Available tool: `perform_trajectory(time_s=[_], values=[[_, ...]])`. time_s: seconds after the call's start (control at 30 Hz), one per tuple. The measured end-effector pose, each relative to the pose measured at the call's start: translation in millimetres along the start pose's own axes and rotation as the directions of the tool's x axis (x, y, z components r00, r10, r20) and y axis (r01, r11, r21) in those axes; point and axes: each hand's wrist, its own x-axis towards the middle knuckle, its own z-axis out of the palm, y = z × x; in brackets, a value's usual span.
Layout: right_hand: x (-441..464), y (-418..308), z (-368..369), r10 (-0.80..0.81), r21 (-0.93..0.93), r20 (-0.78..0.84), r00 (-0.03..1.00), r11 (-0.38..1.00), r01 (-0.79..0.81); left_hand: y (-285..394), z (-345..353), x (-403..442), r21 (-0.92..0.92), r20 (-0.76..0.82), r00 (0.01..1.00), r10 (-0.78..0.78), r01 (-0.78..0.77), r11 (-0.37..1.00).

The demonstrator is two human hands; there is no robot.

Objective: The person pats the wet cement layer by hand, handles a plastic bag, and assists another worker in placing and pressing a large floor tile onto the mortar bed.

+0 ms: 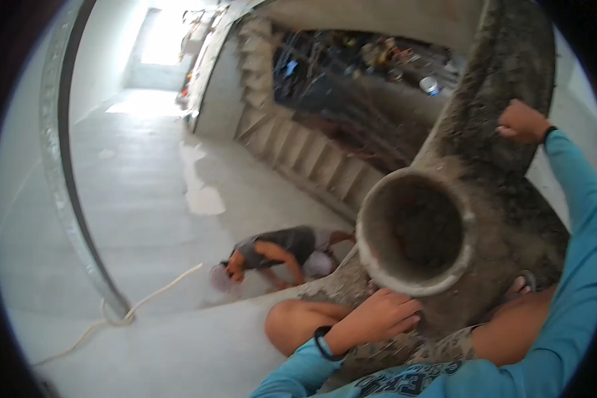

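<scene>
A round bucket [371,242], crusted with grey material and holding a dark grey mass, stands on the rough ledge in front of my knees. Just below its near rim is my left hand [378,318], with its fingers curled together; what they hold, if anything, is hidden. Farther up and to the right, my right hand [524,121] is closed over the ledge's dark, rough surface [494,132]. I cannot make out whether anything is inside that fist.
On the lower floor [139,192], a person [278,255] in a cap bends forward beside the ledge. A stairwell with concrete steps [305,156] drops away beyond the bucket. A metal bar [66,179] and a pale cord [166,286] are at the left.
</scene>
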Motion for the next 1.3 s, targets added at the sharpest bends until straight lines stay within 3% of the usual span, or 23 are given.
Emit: perform_trajectory(time_s=[0.07, 0.13, 0.27, 0.33, 0.37, 0.43, 0.63, 0.9, 1.3], values=[[-6, 1, 5, -0.064, 0.048, -0.132, 0.989, 0.996, 0.071, 2, -1, 3, 0.016, -0.004, 1.0, 0.015, -0.015, 1.0], [-5, 1, -3, -0.107, 0.001, -0.065, 0.992, 0.994, 0.107, 5, -4, 9, 0.014, 0.008, 0.998, 0.063, -0.064, 0.998], [-2, -1, -4, -0.135, -0.002, -0.112, 0.984, 0.991, 0.136, 14, -16, 17, -0.024, 0.071, 0.981, 0.178, -0.177, 0.984], [-1, -4, -2, -0.11, -0.016, -0.099, 0.989, 0.994, 0.109, 25, -17, 19, -0.073, -0.112, 0.984, 0.137, -0.146, 0.987], [0, -4, 2, -0.087, -0.005, -0.099, 0.991, 0.996, 0.087, 25, -17, 21, -0.083, -0.11, 0.977, 0.182, -0.192, 0.978], [-2, -8, 3, -0.055, 0.052, -0.073, 0.996, 0.997, 0.059, 23, -15, 26, -0.049, 0.019, 0.994, 0.108, -0.107, 0.993], [-2, -20, -4, -0.057, 0.048, -0.039, 0.998, 0.997, 0.059, 22, -13, 28, -0.003, 0.065, 0.99, 0.123, -0.123, 0.992], [-7, -20, -11, -0.027, 0.047, -0.02, 0.999, 0.999, 0.028, 31, -18, 36, 0.044, 0.023, 0.986, 0.166, -0.167, 0.985], [-12, -6, 12, -0.13, 0.09, -0.123, 0.984, 0.986, 0.142, 32, -24, 48, -0.02, 0.063, 0.992, 0.112, -0.111, 0.994]])
